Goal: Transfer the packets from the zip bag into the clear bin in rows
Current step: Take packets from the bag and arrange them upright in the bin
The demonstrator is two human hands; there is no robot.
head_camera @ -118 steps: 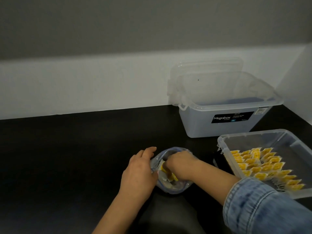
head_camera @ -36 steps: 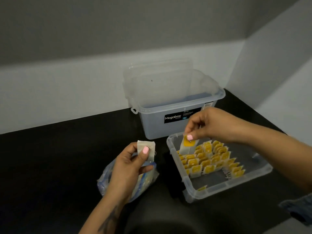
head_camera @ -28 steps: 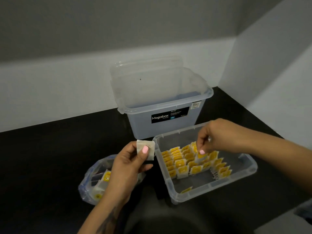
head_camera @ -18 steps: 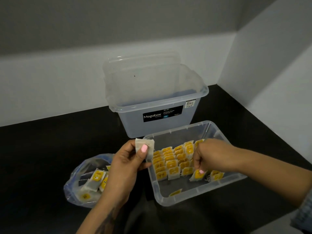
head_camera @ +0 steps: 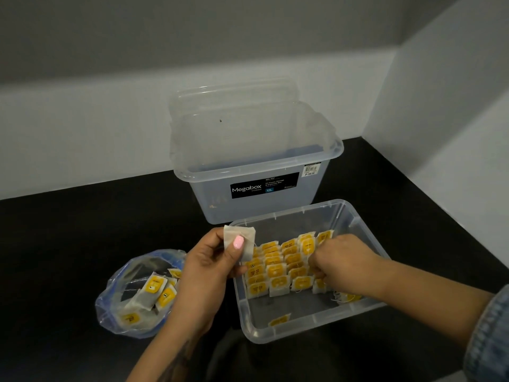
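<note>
A shallow clear bin (head_camera: 366, 227) sits at centre right and holds several yellow-labelled packets (head_camera: 275, 267) standing in rows; one more lies loose near its front wall (head_camera: 279, 319). My left hand (head_camera: 209, 271) pinches a white packet (head_camera: 239, 242) between thumb and fingers above the bin's left rim. My right hand (head_camera: 340, 264) is down inside the bin at the right end of the rows, fingers curled among the packets; what it holds is hidden. The open zip bag (head_camera: 124, 304) lies at lower left with several packets inside.
A taller clear Megabox storage box (head_camera: 259, 188) stands behind the bin, its lid leaning against the wall. The black countertop (head_camera: 68, 244) ends at grey walls behind and to the right. My denim sleeve (head_camera: 487, 337) is at the lower right.
My right hand went from the zip bag to the bin and lowered a packet to the right end of the rows. My left hand lifted a white packet and holds it still.
</note>
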